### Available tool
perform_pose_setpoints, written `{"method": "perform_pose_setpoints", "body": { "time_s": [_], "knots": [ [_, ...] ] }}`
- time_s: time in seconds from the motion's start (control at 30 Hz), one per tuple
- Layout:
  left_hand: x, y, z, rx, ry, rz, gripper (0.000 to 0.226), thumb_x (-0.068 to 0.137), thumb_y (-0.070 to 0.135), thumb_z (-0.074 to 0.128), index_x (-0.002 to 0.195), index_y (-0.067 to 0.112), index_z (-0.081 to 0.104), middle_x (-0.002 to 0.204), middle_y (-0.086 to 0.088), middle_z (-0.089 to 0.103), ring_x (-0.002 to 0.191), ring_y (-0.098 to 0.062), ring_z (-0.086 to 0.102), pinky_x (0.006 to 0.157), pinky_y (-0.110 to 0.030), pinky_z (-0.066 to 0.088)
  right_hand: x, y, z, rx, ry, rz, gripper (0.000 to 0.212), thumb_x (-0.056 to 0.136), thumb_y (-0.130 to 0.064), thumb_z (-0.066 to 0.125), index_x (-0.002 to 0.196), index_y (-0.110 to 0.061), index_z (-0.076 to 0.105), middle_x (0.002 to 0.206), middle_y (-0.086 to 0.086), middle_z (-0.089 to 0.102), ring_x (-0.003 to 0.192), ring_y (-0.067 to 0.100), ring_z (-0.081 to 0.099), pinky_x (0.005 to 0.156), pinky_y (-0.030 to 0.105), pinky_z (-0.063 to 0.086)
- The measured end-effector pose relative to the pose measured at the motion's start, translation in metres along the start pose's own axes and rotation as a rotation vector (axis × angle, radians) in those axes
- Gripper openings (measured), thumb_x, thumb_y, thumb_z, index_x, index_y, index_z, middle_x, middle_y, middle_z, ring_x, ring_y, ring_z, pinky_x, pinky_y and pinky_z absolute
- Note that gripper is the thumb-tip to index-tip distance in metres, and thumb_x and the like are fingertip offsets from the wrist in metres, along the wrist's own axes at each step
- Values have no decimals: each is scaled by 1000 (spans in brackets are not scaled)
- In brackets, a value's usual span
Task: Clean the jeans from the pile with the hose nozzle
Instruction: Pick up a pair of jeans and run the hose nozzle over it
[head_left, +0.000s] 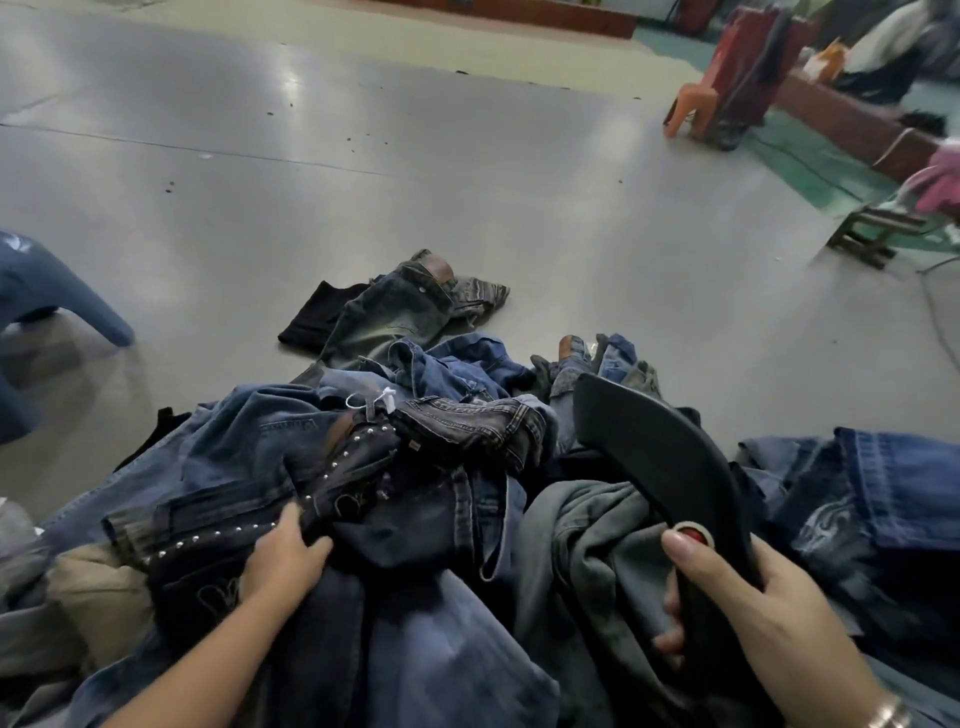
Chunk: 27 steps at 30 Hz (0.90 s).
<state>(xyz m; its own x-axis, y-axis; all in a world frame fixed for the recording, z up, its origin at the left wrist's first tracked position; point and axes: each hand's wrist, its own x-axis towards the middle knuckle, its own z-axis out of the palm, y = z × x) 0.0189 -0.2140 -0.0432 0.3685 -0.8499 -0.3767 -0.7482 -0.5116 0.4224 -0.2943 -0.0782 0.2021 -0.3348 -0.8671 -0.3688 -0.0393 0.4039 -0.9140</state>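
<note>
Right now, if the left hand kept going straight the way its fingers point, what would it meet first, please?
The left hand already touches the dark studded jeans; going straight on, it would likely push into them.

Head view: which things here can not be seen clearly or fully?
Head view only:
- nozzle: its rear end and any hose are hidden behind the right hand.
- left hand: fingertips buried in the studded jeans.
- blue stool: cut by the left edge.
- Top-right objects: blurred.
</note>
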Motion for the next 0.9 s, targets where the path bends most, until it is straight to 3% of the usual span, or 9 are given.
{"method": "perform_pose_setpoints", "body": {
  "time_s": [0.17,0.23,0.33,0.4,0.47,0.53,0.67,0.8,0.9],
  "knots": [
    [14,34,-75,236,412,41,43,86,17,60,126,4,47,129,-23,47,120,-42,44,96,-51,37,-10,2,-13,-10,61,-16,56,50,-45,71,81,-1,58,55,12,62,44,28,60,38,30,48],
    [-6,78,-66,307,418,346,47,84,17,60,128,6,47,130,-19,43,120,-39,40,96,-49,37,-14,2,-20,5,91,-37,53,52,-45,71,80,-2,57,55,12,62,42,26,59,37,29,48],
    [-65,151,-7,249,-20,743,41,87,38,57,121,14,54,121,-12,57,113,-33,54,90,-41,46,-21,2,-31,37,142,-78,49,54,-45,70,78,-5,58,53,9,62,39,24,58,36,28,47],
    [-104,180,46,218,-398,557,75,81,64,57,131,10,46,132,-15,54,122,-32,52,95,-37,44,-23,5,-41,76,167,-91,48,54,-44,71,78,-5,59,53,10,61,38,23,57,36,28,47],
    [-137,182,92,115,-533,315,106,70,71,65,144,8,25,144,-18,39,131,-33,42,103,-39,39,-22,9,-51,93,180,-82,49,53,-45,71,79,-5,59,54,12,61,39,24,57,36,29,48],
    [-154,172,118,47,-451,230,93,74,52,70,140,13,20,135,-16,45,123,-33,49,98,-41,45,-18,13,-62,107,196,-65,51,52,-47,72,78,-5,58,55,12,61,41,26,57,39,31,49],
    [-144,183,103,-335,-449,233,48,80,26,67,119,13,40,115,-11,60,105,-29,57,85,-33,45,-13,18,-83,162,237,-42,54,50,-46,72,79,-3,57,54,13,58,40,27,55,39,32,48],
    [-133,233,9,-754,-315,377,22,82,10,63,100,18,52,93,-5,61,84,-18,56,70,-27,44,-17,17,-95,198,248,-67,62,50,-48,71,88,-2,59,54,11,59,40,25,56,38,30,48],
    [-126,266,-81,-886,-233,542,24,74,22,67,96,23,57,90,0,64,80,-14,59,68,-22,50,-22,15,-96,230,240,-88,60,50,-49,72,87,-2,59,53,9,60,39,24,56,39,30,49]
  ]
}}
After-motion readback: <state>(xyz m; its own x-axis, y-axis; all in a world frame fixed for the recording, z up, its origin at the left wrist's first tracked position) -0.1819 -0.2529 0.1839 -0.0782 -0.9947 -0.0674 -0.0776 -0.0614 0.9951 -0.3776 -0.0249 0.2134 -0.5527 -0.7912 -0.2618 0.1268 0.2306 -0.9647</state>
